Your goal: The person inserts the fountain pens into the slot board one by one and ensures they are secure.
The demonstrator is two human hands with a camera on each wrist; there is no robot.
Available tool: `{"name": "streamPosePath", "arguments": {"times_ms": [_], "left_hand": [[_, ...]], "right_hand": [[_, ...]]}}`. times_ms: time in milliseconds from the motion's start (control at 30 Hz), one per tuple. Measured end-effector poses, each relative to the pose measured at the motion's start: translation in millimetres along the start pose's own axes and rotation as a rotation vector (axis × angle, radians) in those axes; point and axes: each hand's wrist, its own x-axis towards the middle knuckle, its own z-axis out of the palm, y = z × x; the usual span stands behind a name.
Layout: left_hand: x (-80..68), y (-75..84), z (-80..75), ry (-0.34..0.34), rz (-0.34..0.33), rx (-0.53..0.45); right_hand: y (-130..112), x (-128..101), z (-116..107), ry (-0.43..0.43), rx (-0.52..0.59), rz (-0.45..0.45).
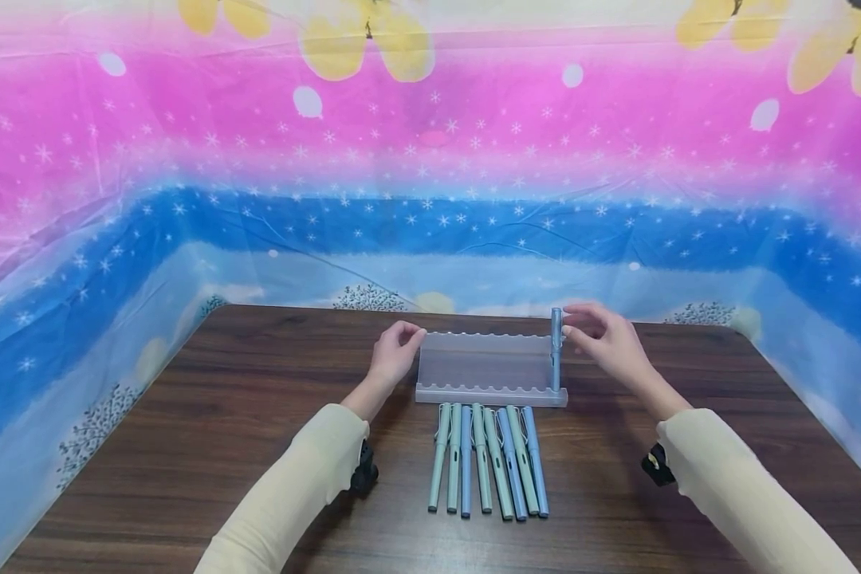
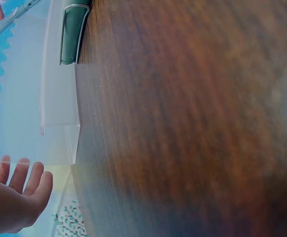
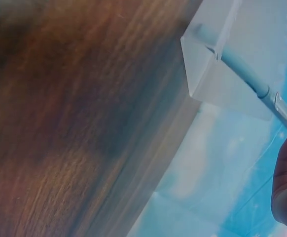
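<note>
A translucent pen rack with scalloped edges stands on the table. My left hand holds its upper left corner, thumb and fingers at the edge. One blue-grey pen stands upright in the rightmost notch, its lower end behind the front ledge. My right hand is beside the pen's top, thumb and forefinger spread apart; whether the fingertips touch it is hard to tell. In the right wrist view the pen leans across the rack. Several green and blue pens lie in a row in front of the rack.
The dark wooden table reaches back to a patterned pink and blue cloth that hangs around it. Black wrist cameras sit at both cuffs.
</note>
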Motion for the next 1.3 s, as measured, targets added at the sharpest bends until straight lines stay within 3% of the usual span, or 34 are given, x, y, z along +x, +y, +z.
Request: {"name": "streamPosePath", "arguments": {"times_ms": [400, 933, 1300], "left_hand": [[0.3, 0.5, 0.6, 0.006, -0.004, -0.01], [0.5, -0.6, 0.7, 0.009, 0.002, -0.006], [1.1, -0.9, 1.1, 0.0, -0.019, -0.015]], "right_hand": [[-10, -21, 5, -0.022, -0.06, -0.02], [-11, -53, 26, -0.18, -0.011, 0.085], [-11, -62, 39, -0.298, 0.009, 0.152]]}}
